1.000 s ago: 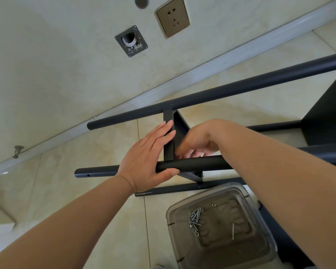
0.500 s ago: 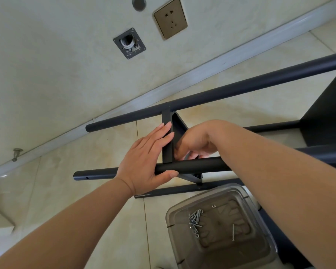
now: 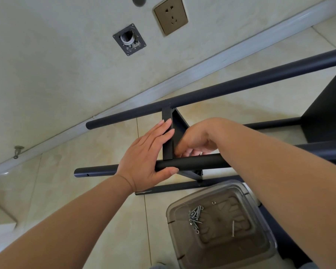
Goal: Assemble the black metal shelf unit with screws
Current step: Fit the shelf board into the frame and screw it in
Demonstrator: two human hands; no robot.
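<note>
The near tube [image 3: 192, 164] and the far tube [image 3: 221, 92] run side by side with a band of open floor [image 3: 109, 144] between them. That band is free to the left of the cross bracket [image 3: 167, 136], which bridges the tubes. The left hand [image 3: 145, 152] lies against the bracket and near tube; the right hand [image 3: 194, 140] fills the gap just right of it. Farther right a black panel [image 3: 328, 113] closes the band. Below the near tube a lower bar [image 3: 182, 186] and a clear tub [image 3: 221, 226] of screws [image 3: 195, 216] block the way. Floor left of the tub is open.
</note>
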